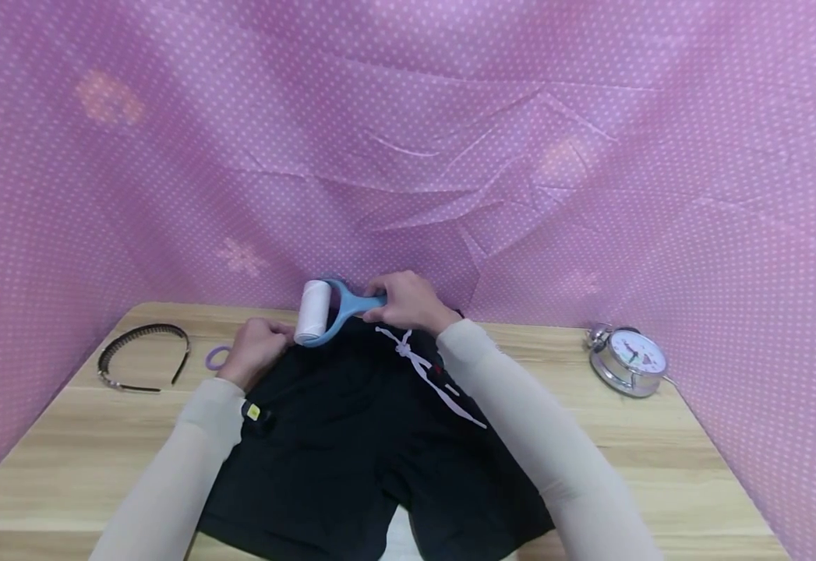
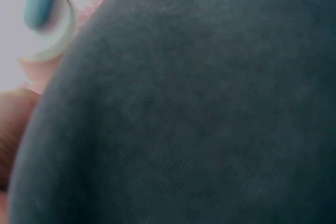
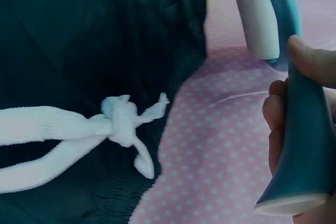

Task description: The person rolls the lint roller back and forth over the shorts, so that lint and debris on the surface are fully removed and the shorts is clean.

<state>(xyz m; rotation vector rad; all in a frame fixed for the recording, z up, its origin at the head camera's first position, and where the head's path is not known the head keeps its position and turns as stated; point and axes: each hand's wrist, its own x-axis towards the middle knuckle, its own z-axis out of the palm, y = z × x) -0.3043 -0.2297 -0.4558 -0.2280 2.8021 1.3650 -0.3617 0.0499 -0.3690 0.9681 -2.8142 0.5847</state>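
Note:
Black shorts [image 1: 337, 421] lie spread on the wooden table, a knotted white drawstring [image 1: 425, 370] on their front. My right hand [image 1: 408, 302] grips the blue handle [image 3: 307, 135] of a lint roller [image 1: 315, 310] above the waistband, its white roll pointing left. In the right wrist view, fingers and thumb wrap that handle. At the upper left corner of the shorts, my left hand [image 1: 256, 351] pinches the waistband edge, close to the roll. Dark cloth fills most of the left wrist view, the left hand's fingertips hidden behind it.
A dark headband [image 1: 143, 329] and a purple ring [image 1: 217, 358] lie left of the shorts. On the right stands a silver alarm clock [image 1: 634, 358]. Pink dotted cloth [image 1: 408, 140] hangs behind the table [image 1: 611, 436] and along its sides.

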